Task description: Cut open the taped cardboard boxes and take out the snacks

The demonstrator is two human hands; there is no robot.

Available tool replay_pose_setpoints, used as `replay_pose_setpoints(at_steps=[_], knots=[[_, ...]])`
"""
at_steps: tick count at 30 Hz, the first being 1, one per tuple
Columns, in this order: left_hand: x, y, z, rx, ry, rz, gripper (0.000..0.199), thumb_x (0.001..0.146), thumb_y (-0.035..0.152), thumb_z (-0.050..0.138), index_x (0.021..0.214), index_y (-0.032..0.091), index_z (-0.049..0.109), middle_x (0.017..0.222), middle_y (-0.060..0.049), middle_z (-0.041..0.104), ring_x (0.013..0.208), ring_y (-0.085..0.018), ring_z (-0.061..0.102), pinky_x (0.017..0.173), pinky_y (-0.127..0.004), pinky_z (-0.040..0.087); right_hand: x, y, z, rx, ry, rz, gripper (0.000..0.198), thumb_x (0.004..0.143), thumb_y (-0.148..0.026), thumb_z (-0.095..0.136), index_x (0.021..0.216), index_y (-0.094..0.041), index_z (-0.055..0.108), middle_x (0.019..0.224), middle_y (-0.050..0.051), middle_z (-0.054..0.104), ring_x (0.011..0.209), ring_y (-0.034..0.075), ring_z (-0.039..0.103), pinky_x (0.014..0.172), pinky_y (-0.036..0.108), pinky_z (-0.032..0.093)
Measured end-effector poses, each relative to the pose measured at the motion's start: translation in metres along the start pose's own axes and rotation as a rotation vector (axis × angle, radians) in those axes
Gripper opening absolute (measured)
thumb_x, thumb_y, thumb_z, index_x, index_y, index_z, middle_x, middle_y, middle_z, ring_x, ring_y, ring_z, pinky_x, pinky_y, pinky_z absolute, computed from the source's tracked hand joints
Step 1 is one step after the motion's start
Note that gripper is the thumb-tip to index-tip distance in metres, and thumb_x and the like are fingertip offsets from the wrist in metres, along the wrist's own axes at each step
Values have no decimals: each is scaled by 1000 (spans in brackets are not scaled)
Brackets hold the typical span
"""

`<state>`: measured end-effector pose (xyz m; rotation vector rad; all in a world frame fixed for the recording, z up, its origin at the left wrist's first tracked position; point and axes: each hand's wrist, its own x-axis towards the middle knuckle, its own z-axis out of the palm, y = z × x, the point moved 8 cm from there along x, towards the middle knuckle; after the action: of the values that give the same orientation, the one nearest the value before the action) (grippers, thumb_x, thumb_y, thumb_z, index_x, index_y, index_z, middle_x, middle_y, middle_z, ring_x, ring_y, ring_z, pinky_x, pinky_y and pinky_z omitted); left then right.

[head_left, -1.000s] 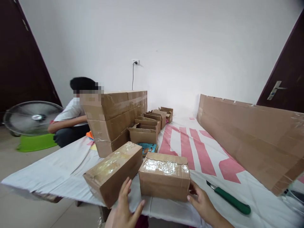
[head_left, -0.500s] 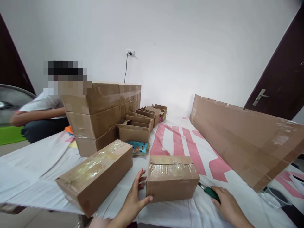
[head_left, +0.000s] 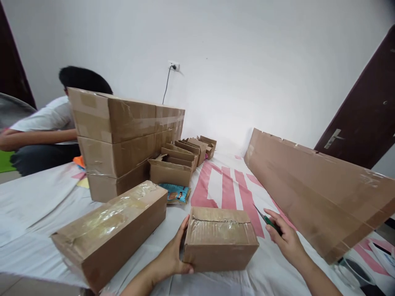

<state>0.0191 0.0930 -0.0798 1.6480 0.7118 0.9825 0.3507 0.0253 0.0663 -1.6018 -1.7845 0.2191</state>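
A small taped cardboard box (head_left: 220, 238) sits on the cloth in front of me, with a ragged slit along its top. My left hand (head_left: 175, 250) grips its left end, thumb on the near face and fingers round the far side. To the right of the box, my right hand (head_left: 284, 234) is closed on the green handle of a knife (head_left: 271, 225). The blade points up and to the left, clear of the box. A long taped carton (head_left: 114, 230) lies left of my left hand, and a blue packet (head_left: 177, 194) is just behind it.
Stacked cartons (head_left: 129, 142) stand at the left, with a person (head_left: 46, 123) behind them. Several opened boxes (head_left: 171, 172) line the stack's right side. A tall cardboard panel (head_left: 317, 189) leans on the right, near a clear container (head_left: 354, 269). White cloth with pink shapes covers the table.
My left hand has closed onto the box's left end. My right hand has lifted the knife off the cloth, and its blade now points upward. The view has shifted slightly.
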Motion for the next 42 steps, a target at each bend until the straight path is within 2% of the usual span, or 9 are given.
replay_pose_setpoints(at_steps=[2, 6, 9, 13, 18, 24, 31, 35, 42], knots=[[-2, 4, 1, -9, -12, 48, 141, 47, 58, 85, 152, 22, -2, 158, -16, 19, 145, -34, 17, 118, -50, 7, 13, -50, 8, -20, -146, -158, 43, 95, -44, 43, 132, -24, 52, 122, 9, 64, 106, 24, 63, 86, 36, 53], [-6, 7, 0, 9, -23, 59, 141, 47, 59, 84, 152, 21, -1, 157, -17, 20, 144, -36, 20, 118, -51, 8, 24, -132, 41, -157, -427, -389, 40, 98, -33, 35, 135, -26, 49, 121, 7, 66, 102, 21, 65, 87, 34, 52], [-5, 7, -1, 4, -21, 44, 142, 47, 58, 85, 152, 19, -1, 156, -19, 22, 143, -37, 24, 117, -52, 12, 26, -168, 70, -340, -534, -519, 42, 96, -25, 38, 137, -26, 48, 119, 7, 68, 95, 21, 67, 81, 32, 51], [-5, 8, 1, 11, -29, 24, 139, 48, 56, 85, 152, 21, 0, 156, -17, 23, 140, -37, 29, 117, -53, 16, 30, -190, 97, -550, -571, -638, 46, 96, -24, 41, 141, -30, 41, 106, 7, 71, 81, 21, 69, 66, 27, 46], [-6, 9, -1, 0, -9, 11, 139, 47, 55, 86, 152, 22, 2, 156, -17, 24, 140, -38, 31, 116, -54, 18, 35, -191, 100, -705, -605, -602, 39, 95, -25, 40, 133, -28, 50, 92, 7, 73, 73, 22, 69, 59, 27, 41], [-7, 10, -2, -11, 13, 36, 139, 45, 51, 88, 152, 20, 5, 153, -19, 30, 141, -37, 29, 116, -52, 19, 29, -163, 73, -794, -660, -483, 36, 91, -22, 47, 125, -29, 58, 87, 5, 73, 70, 21, 68, 55, 25, 38], [-8, 13, -1, 12, -7, 5, 137, 48, 50, 87, 152, 20, 2, 157, -18, 21, 144, -35, 21, 117, -52, 13, 19, -135, 41, -782, -664, -328, 37, 93, -24, 44, 126, -34, 59, 84, 3, 73, 74, 22, 68, 56, 25, 37], [-8, 18, 0, -23, -16, 26, 138, 48, 52, 87, 153, 22, 2, 158, -17, 20, 144, -36, 22, 117, -53, 16, 15, -124, 32, -814, -647, -272, 39, 93, -25, 44, 128, -36, 57, 81, 4, 71, 71, 23, 68, 54, 26, 35], [-7, 19, 1, -28, -4, 48, 138, 48, 59, 85, 153, 20, 3, 154, -18, 28, 143, -37, 23, 117, -54, 16, 14, -138, 33, -789, -613, -350, 39, 95, -26, 43, 130, -37, 54, 84, 4, 70, 72, 23, 67, 56, 27, 37]])
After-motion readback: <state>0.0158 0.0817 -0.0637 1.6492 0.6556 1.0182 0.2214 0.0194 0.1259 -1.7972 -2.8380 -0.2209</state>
